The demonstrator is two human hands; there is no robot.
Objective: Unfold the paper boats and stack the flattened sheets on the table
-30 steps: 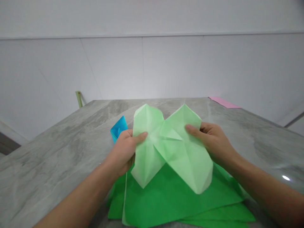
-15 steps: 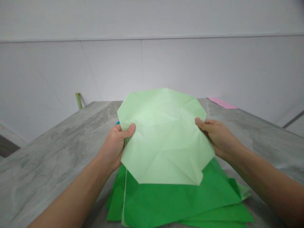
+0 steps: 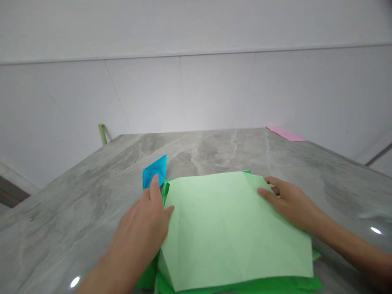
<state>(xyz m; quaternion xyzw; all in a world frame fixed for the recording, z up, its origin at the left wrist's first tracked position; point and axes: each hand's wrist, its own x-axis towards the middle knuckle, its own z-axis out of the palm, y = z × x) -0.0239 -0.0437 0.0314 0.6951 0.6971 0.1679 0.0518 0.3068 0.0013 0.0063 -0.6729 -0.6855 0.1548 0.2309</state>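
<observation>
My left hand (image 3: 143, 222) lies open and flat at the left edge of the pale green sheet (image 3: 232, 228). The fingers are stretched out together and the thumb rests on the paper itself. It grips nothing and only presses down. My right hand (image 3: 290, 202) is open too, with its fingers spread loosely over the sheet's far right corner, fingertips on the paper and palm just off its right edge. Neither hand is closed around anything.

The pale green sheet lies spread flat, faint creases showing across it. Beneath it is a stack of darker green sheets (image 3: 245, 283), which peeks out along its near edge, at its left side by my wrist, and in a thin strip at its far edge. All of this rests on the grey marbled table (image 3: 61, 212).

Just beyond the sheet's far left corner, right at the tip of my left index finger, stands a small blue folded paper (image 3: 156, 169). I cannot tell whether the finger touches it. Well beyond the sheet's far right corner, at the table's back edge, lies a pink paper (image 3: 286, 133). Far off past the sheet's left side, a short green post (image 3: 102, 134) rises behind the table against the white wall
</observation>
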